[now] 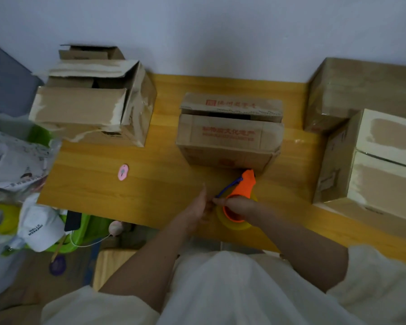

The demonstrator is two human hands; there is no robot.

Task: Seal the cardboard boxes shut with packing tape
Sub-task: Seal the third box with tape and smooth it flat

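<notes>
Head cam: right hand (pixel 240 204) grips tape dispenser (pixel 240 193) just before centre box (pixel 230 134); left hand (pixel 201 205) pinches tape end.

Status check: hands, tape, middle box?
Right hand grips the orange tape dispenser; left hand at the tape's free end, grip unclear. Middle box flaps down, seam untaped. Path to it looks unobstructed; pink cutter off to the left.

Loose cream short sleeves (pixel 382 273), bare forearms (pixel 298 238)
</notes>
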